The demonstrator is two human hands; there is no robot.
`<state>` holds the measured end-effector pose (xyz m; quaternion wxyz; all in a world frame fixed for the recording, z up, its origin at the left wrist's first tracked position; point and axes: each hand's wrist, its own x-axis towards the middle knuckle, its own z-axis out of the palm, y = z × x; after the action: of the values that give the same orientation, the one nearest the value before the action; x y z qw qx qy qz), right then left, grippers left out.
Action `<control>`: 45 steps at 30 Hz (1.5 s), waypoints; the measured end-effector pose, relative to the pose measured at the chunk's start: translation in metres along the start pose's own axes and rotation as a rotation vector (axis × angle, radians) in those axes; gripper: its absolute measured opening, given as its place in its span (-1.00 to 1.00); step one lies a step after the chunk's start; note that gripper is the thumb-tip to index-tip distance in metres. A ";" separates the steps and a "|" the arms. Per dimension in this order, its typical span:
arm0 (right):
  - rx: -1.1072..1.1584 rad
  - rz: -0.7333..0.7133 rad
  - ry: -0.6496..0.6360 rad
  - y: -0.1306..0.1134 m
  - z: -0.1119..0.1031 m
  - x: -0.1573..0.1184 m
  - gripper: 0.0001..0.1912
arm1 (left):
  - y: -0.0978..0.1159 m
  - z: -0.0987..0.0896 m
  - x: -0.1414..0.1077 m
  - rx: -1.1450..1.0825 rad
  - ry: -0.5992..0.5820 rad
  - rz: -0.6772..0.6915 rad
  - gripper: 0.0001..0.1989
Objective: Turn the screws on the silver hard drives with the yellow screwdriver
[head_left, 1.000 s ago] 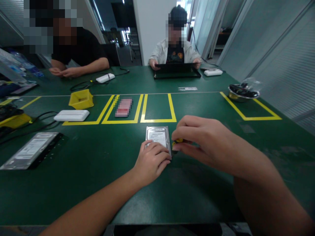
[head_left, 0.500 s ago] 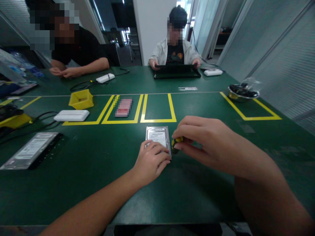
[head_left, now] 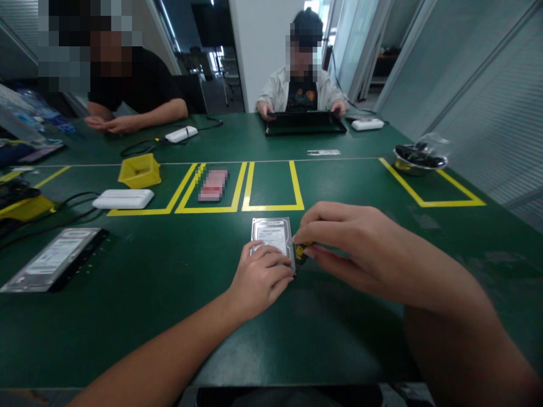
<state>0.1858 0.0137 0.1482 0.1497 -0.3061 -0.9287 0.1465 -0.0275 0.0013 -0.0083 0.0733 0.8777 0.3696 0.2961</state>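
Note:
A silver hard drive with a white label (head_left: pixel 272 230) lies flat on the green table (head_left: pixel 178 339). My left hand (head_left: pixel 262 277) rests over its near half, fingers bent across it and covering that part. Just right of the drive, my right hand (head_left: pixel 348 243) pinches a small yellow and black object (head_left: pixel 302 250) between thumb and fingers, close to the drive's right edge. Most of that object is hidden by the fingers, so its full shape cannot be made out.
Another hard drive (head_left: pixel 55 259) lies at the left. Behind are a white power strip (head_left: pixel 123 199), a yellow bin (head_left: pixel 139 171), a pinkish phone-like item (head_left: pixel 213 185) and yellow tape outlines (head_left: pixel 299 186). A metal bowl (head_left: pixel 419 161) stands far right. Two people sit across, one holding a black tray (head_left: pixel 305 123).
My right hand has shifted slightly left, with the yellow and black object turned a little in its fingers. My left hand and the drive have stayed put.

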 end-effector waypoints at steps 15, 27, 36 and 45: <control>0.059 -0.017 -0.024 0.000 0.001 0.000 -0.82 | -0.001 0.001 -0.001 0.021 0.009 0.012 -0.92; -0.073 0.016 -0.004 0.002 -0.002 -0.001 -0.82 | -0.002 0.001 -0.001 -0.012 -0.010 -0.001 -0.93; -0.581 0.283 0.329 0.005 -0.026 -0.036 -0.90 | -0.001 -0.001 0.000 -0.042 -0.017 -0.034 -0.92; -0.560 0.517 0.304 0.042 0.020 -0.036 -0.88 | -0.001 -0.001 0.000 -0.041 -0.018 -0.034 -0.93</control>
<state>0.2279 0.0204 0.1080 0.1546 -0.5764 -0.7925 -0.1261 -0.0283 0.0021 -0.0076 0.0995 0.8721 0.3779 0.2946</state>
